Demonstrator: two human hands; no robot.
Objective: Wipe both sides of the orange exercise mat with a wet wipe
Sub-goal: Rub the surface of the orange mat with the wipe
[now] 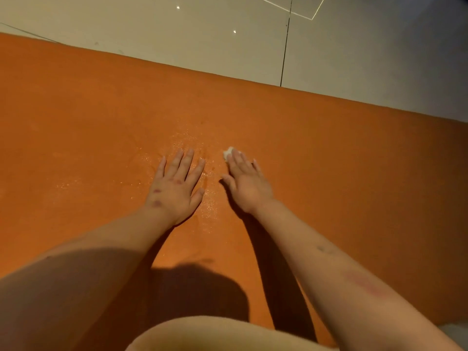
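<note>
On the floor: the orange exercise mat [101,122] lies flat on pale glossy tiles [202,34]. Its far edge runs aslant from upper left to lower right of your view.
Mat surface: the upturned face is orange throughout. A glistening damp patch [192,140] shows just ahead of and between your hands, with a thinner streak trailing back beside your left wrist.
Wet wipe: a small white wad [228,152] on the mat, under the fingertips of your right hand. Only its far end shows past the fingers.
Right hand [244,179]: palm down, fingers straight and close together, pressing the wipe onto the mat. The thumb is out to the side.
Left hand [177,183]: palm down, flat on the bare mat, fingers straight and slightly spread.
Spacing: your hands lie near each other but apart, with a strip of damp mat between them.
Forearms: both bare, reaching forward from the lower corners of the view.
Tiles: a dark joint line [285,46] runs down to meet the mat's far edge. Small light spots reflect in the gloss.
Shadow: a dark shadow [197,290] falls on the mat between your forearms.
Bottom edge: a pale rounded shape [215,333]; I cannot tell whether it is a knee or clothing.
Underside of mat: hidden, condition cannot be told.
</note>
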